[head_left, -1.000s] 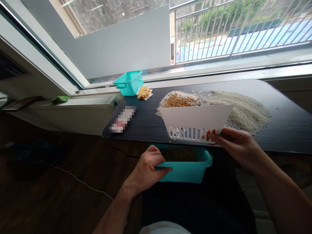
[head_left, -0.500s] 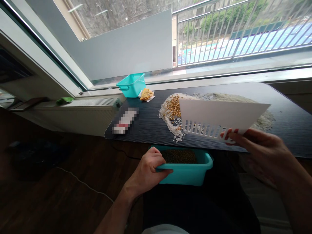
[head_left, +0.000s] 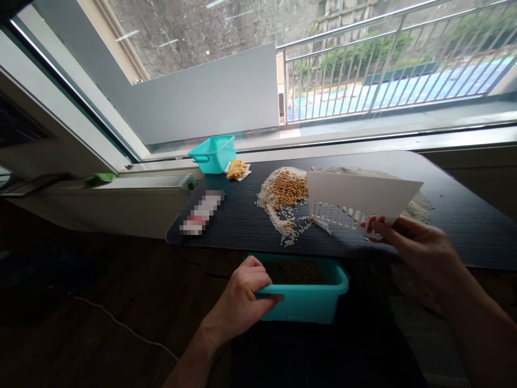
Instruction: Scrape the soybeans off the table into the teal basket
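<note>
My left hand point(head_left: 244, 288) is closed on the near left rim of a turquoise plastic tub point(head_left: 302, 303), just below the table's front edge. Dark brownish-green grains point(head_left: 297, 272) lie inside it. In my right hand point(head_left: 424, 248) is a white slotted sheet point(head_left: 359, 195), pinched at its lower right and held over the table. Its slots run along the lower edge. Left of the sheet, golden round grains point(head_left: 288, 188) lie on spilled white grains point(head_left: 266, 196). A pale grain heap point(head_left: 420, 207) is partly hidden behind the sheet.
The dark table point(head_left: 238, 215) stands by a window. On its far left are a second turquoise tub point(head_left: 216, 155), a crumpled yellow item point(head_left: 238, 169) on white paper, and a blurred-out object point(head_left: 202, 213). A radiator point(head_left: 157, 188) is at left; a white cable point(head_left: 125, 323) crosses the floor.
The white slotted sheet has moved left relative to my body, showing more of the pale heap at right. The view has tilted slightly up. My left hand keeps its grip on the tub.
</note>
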### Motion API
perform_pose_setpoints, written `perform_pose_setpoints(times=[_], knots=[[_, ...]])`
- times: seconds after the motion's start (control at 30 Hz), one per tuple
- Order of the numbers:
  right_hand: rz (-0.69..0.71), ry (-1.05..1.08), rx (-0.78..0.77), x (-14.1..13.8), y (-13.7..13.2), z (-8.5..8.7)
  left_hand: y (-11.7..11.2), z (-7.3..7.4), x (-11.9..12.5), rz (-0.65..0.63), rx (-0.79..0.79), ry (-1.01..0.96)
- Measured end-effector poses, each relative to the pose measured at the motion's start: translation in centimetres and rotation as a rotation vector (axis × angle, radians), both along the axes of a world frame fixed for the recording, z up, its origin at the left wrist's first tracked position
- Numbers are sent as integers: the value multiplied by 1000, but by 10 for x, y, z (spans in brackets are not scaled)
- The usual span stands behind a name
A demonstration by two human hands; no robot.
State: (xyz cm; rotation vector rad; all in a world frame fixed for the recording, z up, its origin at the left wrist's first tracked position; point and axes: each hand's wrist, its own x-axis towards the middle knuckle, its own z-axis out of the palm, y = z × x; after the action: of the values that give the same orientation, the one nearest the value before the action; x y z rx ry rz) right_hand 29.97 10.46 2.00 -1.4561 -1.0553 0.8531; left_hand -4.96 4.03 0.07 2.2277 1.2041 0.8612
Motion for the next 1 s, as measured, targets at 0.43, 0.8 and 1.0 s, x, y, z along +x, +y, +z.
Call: perform_pose_setpoints(times=[0.43, 0.8, 1.0], knots=[[215, 41, 35, -27, 32, -11, 1, -2, 5, -38, 28, -12], [218, 57, 3, -29, 12, 2, 3, -1, 5, -44, 29, -14], [272, 61, 9, -35, 37, -3, 2, 1, 6, -53, 32, -19]])
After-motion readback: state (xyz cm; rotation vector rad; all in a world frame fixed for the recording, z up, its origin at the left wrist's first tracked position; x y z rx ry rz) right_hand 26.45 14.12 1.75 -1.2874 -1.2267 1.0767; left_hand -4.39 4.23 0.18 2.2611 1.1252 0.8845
